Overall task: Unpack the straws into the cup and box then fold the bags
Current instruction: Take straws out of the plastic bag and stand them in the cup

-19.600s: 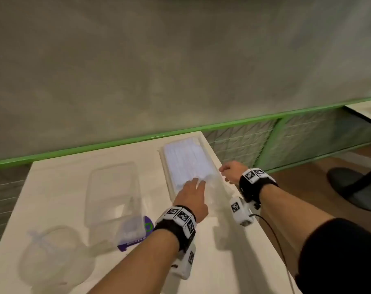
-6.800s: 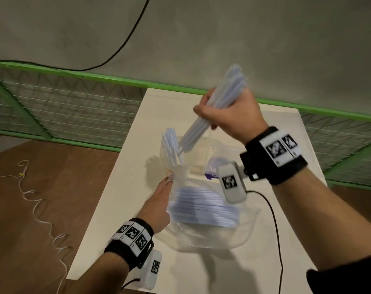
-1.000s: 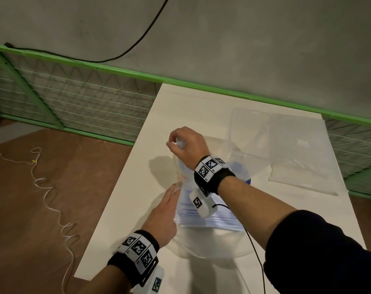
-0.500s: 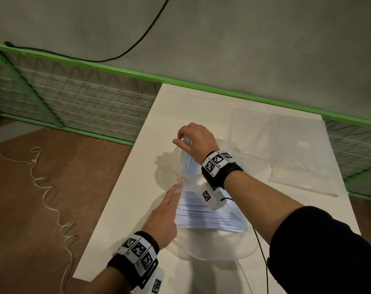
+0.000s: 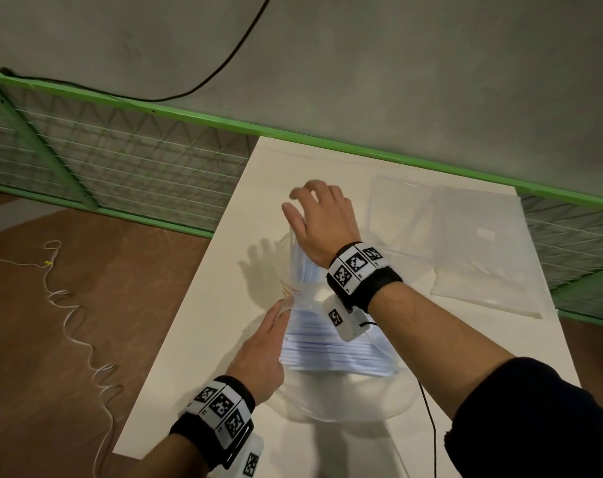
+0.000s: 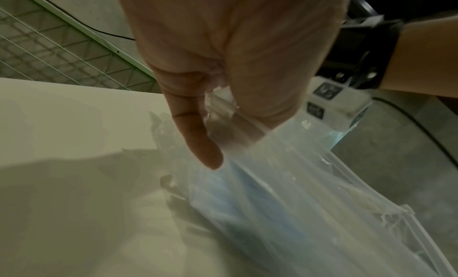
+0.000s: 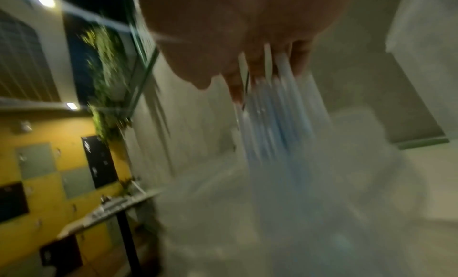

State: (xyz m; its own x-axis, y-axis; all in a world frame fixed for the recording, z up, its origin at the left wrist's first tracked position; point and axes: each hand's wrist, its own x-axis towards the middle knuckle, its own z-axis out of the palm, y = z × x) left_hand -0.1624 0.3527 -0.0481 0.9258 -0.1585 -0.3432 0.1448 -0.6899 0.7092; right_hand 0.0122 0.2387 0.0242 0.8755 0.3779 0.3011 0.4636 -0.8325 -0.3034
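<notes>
A clear cup [image 5: 283,260] stands on the white table [image 5: 196,332] with a bunch of pale blue straws [image 5: 305,267] upright in it. My right hand [image 5: 307,208] hovers just over their tops, fingers spread and holding nothing. The right wrist view is blurred, with the straws [image 7: 277,114] right under my right hand [image 7: 247,75]. My left hand [image 5: 281,307] pinches the mouth edge of the clear bag [image 5: 345,398], which lies near me with several straws [image 5: 327,350] inside. The left wrist view confirms it: thumb and finger of my left hand [image 6: 218,128] nip the plastic of the bag [image 6: 297,183].
A clear box [image 5: 403,215] stands behind the cup. A second clear bag [image 5: 493,263] lies flat at the table's right. A green railing [image 5: 327,139] runs along the far edge. The table's left edge drops to a brown floor with a white cord [image 5: 72,322].
My right hand gripped the tops of the straws in the cup a second ago; now it has let go and spread its fingers above them. The left hand has kept its pinch.
</notes>
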